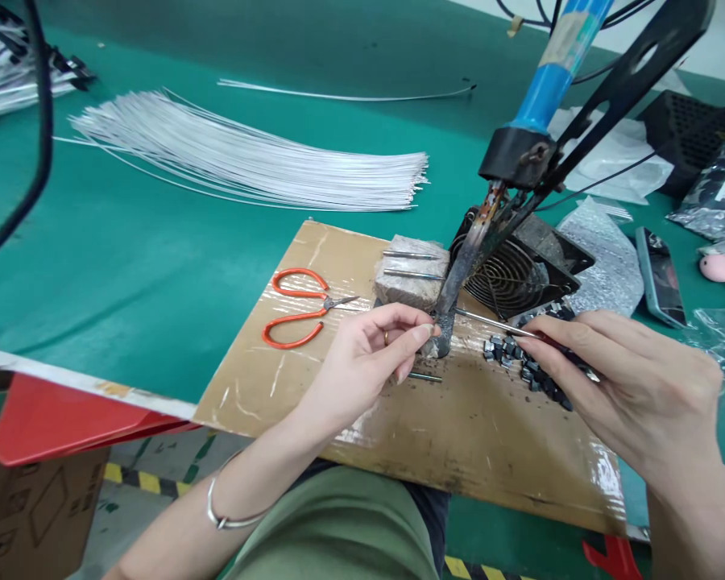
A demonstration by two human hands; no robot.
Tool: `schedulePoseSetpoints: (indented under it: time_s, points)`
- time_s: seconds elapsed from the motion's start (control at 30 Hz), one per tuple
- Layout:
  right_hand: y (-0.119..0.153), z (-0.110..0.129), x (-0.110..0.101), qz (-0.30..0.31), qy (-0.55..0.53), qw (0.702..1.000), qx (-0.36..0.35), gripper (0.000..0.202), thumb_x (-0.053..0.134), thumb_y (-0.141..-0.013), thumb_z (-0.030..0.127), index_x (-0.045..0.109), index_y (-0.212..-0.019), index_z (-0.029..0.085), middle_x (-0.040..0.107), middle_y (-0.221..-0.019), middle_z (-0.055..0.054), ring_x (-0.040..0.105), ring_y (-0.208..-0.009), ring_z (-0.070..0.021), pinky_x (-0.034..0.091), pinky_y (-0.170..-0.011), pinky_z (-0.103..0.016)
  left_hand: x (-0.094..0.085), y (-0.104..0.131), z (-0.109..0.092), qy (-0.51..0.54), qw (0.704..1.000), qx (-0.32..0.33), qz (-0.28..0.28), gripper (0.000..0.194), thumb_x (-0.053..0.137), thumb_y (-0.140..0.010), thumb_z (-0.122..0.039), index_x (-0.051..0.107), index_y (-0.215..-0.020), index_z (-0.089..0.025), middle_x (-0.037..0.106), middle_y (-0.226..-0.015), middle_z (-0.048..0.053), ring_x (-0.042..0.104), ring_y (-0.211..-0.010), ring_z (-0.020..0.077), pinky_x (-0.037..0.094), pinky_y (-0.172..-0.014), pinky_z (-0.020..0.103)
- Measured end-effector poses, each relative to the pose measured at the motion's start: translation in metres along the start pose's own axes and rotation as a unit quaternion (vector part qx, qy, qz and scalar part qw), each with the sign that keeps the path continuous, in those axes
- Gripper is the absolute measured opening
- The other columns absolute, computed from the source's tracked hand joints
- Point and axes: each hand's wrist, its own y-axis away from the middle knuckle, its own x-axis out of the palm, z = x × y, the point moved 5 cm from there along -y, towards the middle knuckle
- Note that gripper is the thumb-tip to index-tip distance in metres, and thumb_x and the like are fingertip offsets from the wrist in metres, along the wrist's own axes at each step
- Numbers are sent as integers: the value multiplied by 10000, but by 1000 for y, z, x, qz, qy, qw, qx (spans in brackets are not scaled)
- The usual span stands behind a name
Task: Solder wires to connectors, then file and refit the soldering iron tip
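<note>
My left hand (383,346) is closed in a pinch beside the tip of a blue-handled soldering iron (462,270). Whatever lies between its thumb and finger is too small or hidden to make out. In my right hand (628,379) is a slim metal tool (489,321), its thin end pointing left at the iron's tip. Under that tool lies a pile of small black and silver connector-like parts (528,362). Behind my left fingers stands a greyish block (411,274) with thin metal rods across its top. Orange-handled scissors (299,310) rest left of it.
A brown board (459,435) covers the near worktop. Behind it lies a bundle of white wires (266,157). A small fan (504,274) stands behind the iron. A phone (661,274) and plastic bags (610,153) are at the right. The iron's black stand arm (634,80) slants overhead.
</note>
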Motion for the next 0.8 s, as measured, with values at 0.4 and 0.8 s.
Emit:
schedulePoseSetpoints:
  time_s: [0.4, 0.8]
  points:
    - [-1, 0, 1, -2, -14, 1000, 5, 100, 718, -979, 256, 716, -946, 162, 711, -769, -16, 624, -635, -129, 405, -553, -288, 1, 0, -1, -3, 1000, 3, 4, 224, 768, -892, -321, 688, -912, -113, 507, -526, -46, 419, -474, 57, 306, -482, 181]
    - [-1, -1, 0, -7, -5, 1000, 9, 75, 753, -946, 235, 746, -996, 179, 691, -733, -6, 618, -654, -148, 397, -556, -300, 2, -2, -2, 1, 1000, 4, 2, 253, 795, -866, -347, 698, -893, -116, 514, -526, -40, 418, -474, 64, 303, -488, 196]
